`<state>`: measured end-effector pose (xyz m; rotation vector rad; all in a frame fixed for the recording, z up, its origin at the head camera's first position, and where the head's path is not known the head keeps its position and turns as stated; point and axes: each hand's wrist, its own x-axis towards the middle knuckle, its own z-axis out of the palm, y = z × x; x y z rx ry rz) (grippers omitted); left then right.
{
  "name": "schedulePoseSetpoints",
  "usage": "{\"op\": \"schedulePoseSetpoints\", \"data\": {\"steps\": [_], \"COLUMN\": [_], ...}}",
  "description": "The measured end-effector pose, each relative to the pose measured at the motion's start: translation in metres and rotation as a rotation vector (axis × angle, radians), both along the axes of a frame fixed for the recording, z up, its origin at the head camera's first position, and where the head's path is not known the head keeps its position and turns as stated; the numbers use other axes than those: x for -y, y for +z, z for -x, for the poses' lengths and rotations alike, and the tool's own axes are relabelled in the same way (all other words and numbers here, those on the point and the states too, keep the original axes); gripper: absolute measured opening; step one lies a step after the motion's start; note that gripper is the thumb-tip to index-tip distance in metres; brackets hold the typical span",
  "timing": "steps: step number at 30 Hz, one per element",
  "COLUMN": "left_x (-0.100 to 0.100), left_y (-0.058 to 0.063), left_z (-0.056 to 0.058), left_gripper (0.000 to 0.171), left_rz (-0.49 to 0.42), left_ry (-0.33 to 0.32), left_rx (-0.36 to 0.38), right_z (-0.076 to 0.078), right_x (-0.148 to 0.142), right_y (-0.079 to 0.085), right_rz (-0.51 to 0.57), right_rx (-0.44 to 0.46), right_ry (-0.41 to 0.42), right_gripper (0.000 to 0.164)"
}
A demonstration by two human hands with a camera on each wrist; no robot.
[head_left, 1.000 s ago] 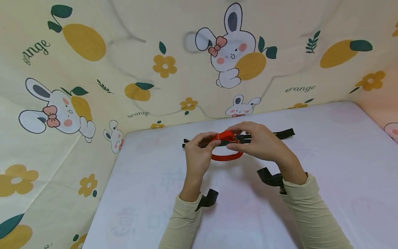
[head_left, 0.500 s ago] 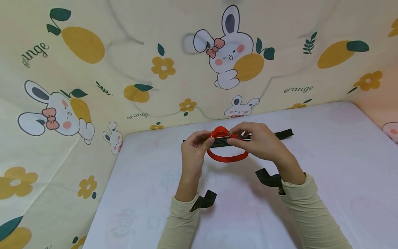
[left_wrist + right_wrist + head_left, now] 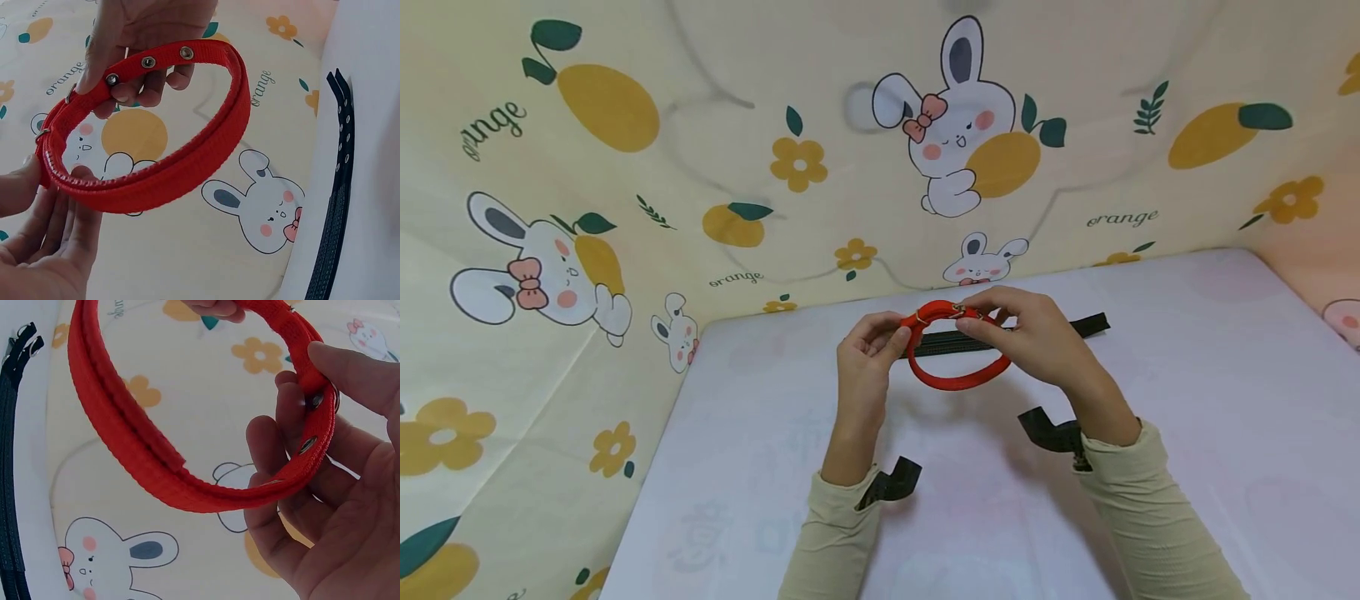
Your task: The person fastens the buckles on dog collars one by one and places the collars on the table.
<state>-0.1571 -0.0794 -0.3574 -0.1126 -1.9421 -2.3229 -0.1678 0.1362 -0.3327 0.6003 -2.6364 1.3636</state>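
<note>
Both hands hold up a red dog collar [image 3: 958, 382], bent round into a ring with metal eyelets and a buckle. The left hand [image 3: 868, 350] pinches its left side between thumb and fingers, near the metal ring and buckle that show in the left wrist view. On the other side, the right hand [image 3: 1030, 329] grips the eyelet end; its thumb presses the red band [image 3: 306, 369] and its fingers curl behind. Beyond the ring lie black collars [image 3: 940, 343] side by side on the table, with eyelets at one end and buckles at the other.
The white table [image 3: 970, 500] runs up to a cloth backdrop [image 3: 820, 75] printed with rabbits and oranges. Black wrist bands [image 3: 895, 483] stick out from both sleeves [image 3: 842, 542].
Between the hands the red collar has turned and opened from a flattened shape into a wide ring. The left hand has shifted slightly left; the black collars stay put.
</note>
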Motion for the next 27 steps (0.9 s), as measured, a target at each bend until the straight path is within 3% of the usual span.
{"op": "schedulePoseSetpoints", "data": {"steps": [8,13,19,22,27], "left_x": [-0.0008,-0.0007,-0.0002,-0.0007,-0.0008], "left_y": [0.0027,0.0029,-0.0003,-0.0012,-0.0011], "left_z": [-0.0016,-0.0013,-0.0012,-0.0016,-0.0014], "left_gripper": [0.022,0.027,0.045,0.037,0.028], "left_rz": [-0.012,-0.035,0.091,0.127,0.097], "left_ry": [0.023,-0.024,-0.097,-0.05,0.04], "left_rx": [0.018,0.01,-0.1,-0.131,-0.106], "right_z": [-0.0003,-0.0008,-0.0006,0.0,0.0022], "right_x": [-0.0036,-0.0052,-0.0074,-0.0084,-0.009], "right_y": [0.0008,0.0011,0.0017,0.002,0.001], "right_rz": [0.006,0.009,0.007,0.012,0.004], "right_rx": [0.005,0.012,-0.001,0.001,-0.014], "right_ry": [-0.009,-0.03,-0.046,-0.043,-0.016], "right_gripper": [0.024,0.024,0.025,0.024,0.025]}}
